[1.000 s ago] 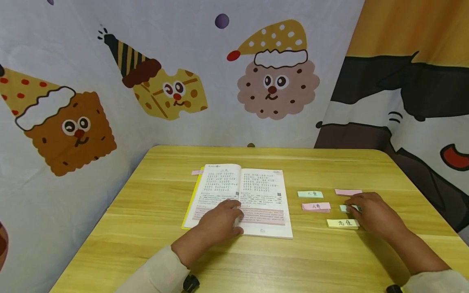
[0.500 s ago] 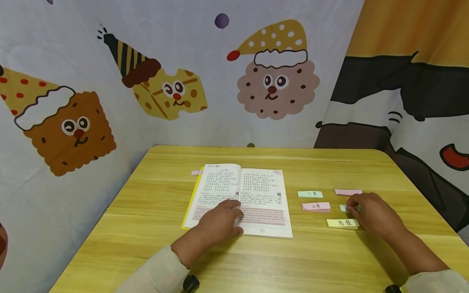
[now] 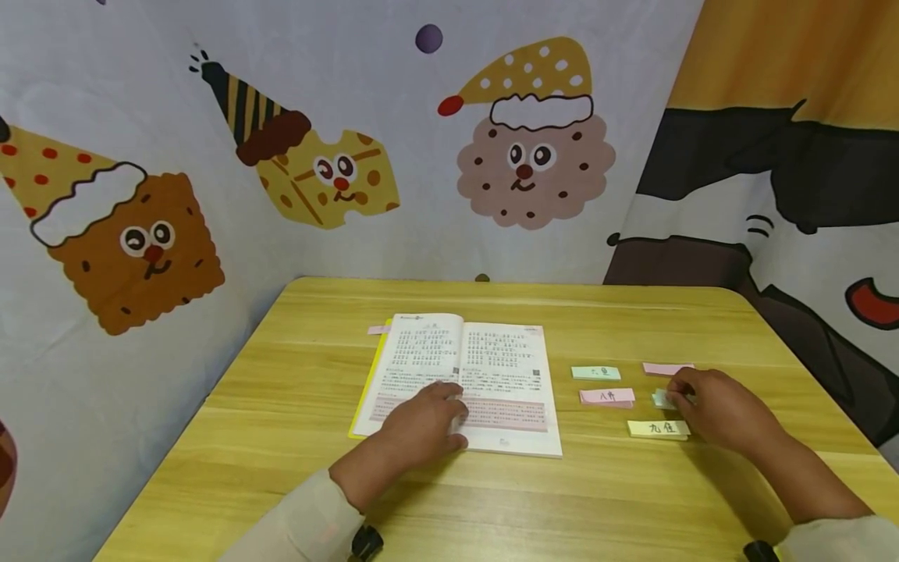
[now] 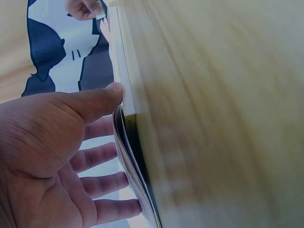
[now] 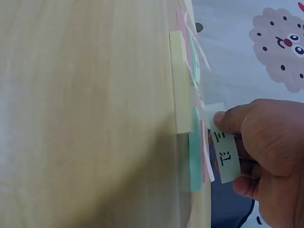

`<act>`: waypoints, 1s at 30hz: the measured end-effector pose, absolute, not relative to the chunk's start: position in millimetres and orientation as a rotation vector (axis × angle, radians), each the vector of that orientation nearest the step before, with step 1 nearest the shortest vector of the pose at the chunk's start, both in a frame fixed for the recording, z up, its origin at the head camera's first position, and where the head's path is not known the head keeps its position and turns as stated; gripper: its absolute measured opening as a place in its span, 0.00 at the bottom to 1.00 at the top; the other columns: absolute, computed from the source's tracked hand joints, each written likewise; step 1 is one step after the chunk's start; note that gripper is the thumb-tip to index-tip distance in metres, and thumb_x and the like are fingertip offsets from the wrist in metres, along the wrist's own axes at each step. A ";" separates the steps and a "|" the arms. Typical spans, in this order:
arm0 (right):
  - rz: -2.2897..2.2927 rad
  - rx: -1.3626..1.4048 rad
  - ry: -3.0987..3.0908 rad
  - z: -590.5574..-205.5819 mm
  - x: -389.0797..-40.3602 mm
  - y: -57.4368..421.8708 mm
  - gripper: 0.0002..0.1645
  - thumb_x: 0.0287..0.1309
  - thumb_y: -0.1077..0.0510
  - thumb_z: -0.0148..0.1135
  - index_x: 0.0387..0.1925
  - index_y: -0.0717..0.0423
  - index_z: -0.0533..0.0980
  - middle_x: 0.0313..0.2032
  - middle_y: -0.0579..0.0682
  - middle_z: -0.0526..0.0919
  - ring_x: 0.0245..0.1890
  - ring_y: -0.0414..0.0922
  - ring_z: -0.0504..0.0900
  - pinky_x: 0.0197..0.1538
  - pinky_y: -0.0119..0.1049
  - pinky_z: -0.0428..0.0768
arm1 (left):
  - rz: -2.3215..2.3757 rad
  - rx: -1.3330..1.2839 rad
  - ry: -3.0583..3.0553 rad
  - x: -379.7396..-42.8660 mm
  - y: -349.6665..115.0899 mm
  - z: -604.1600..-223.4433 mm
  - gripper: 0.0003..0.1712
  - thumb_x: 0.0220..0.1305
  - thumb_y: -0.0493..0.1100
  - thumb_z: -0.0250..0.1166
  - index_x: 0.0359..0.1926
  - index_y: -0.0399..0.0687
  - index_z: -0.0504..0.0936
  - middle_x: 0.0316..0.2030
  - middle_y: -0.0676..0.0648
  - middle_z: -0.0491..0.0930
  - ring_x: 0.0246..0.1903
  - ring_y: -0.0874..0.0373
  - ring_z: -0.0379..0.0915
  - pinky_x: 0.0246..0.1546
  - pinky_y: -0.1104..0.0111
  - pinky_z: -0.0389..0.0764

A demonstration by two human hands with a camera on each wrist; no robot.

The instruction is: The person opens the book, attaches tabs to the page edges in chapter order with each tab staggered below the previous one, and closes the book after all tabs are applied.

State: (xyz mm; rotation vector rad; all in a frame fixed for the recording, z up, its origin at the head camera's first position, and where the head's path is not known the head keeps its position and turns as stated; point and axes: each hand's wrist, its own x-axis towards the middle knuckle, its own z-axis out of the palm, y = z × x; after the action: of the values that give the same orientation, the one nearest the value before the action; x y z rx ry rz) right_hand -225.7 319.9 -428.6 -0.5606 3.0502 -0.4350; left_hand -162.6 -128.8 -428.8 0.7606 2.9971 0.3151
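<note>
An open book (image 3: 502, 355) lies in the middle of the table in the head view. My left hand (image 3: 420, 428) rests across its lower pages, fingers extended; in the left wrist view the thumb sits at the book's near edge (image 4: 135, 166). To the right, my right hand (image 3: 726, 414) is over a small green sticky-note pad (image 3: 661, 399). Between thumb and fingers it pinches one pale green sticky note (image 5: 227, 159) with handwritten characters, seen in the right wrist view raised off the green pad (image 5: 195, 156). The fingers hide part of that pad in the head view.
Around the right hand lie a yellow sticky-note pad (image 3: 656, 428), a pink pad (image 3: 606, 397), another green pad (image 3: 595, 373) and a farther pink pad (image 3: 663, 368). A pink tab (image 3: 378, 330) sticks out at the book's left. A printed cloth (image 3: 428, 195) hangs behind the table.
My right fingers have drawn slightly back to the right from the green pad, with one note pinched between them. The left hand stays on the book.
</note>
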 end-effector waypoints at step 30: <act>-0.622 -0.691 3.051 -417.6 -251.1 251.3 0.08 0.69 0.56 0.65 0.46 0.54 0.82 0.41 0.50 0.83 0.43 0.53 0.81 0.41 0.50 0.79 | 0.302 0.771 2.999 -163.7 -128.8 -430.6 0.17 0.60 0.51 0.76 0.47 0.51 0.87 0.63 0.46 0.76 0.67 0.50 0.68 0.59 0.64 0.76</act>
State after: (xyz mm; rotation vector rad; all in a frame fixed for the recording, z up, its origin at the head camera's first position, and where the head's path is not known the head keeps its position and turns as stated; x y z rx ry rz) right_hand -251.1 251.3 -417.6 -0.6912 3.0513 -0.6222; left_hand -163.7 -128.8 -430.6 0.7709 2.9986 0.3017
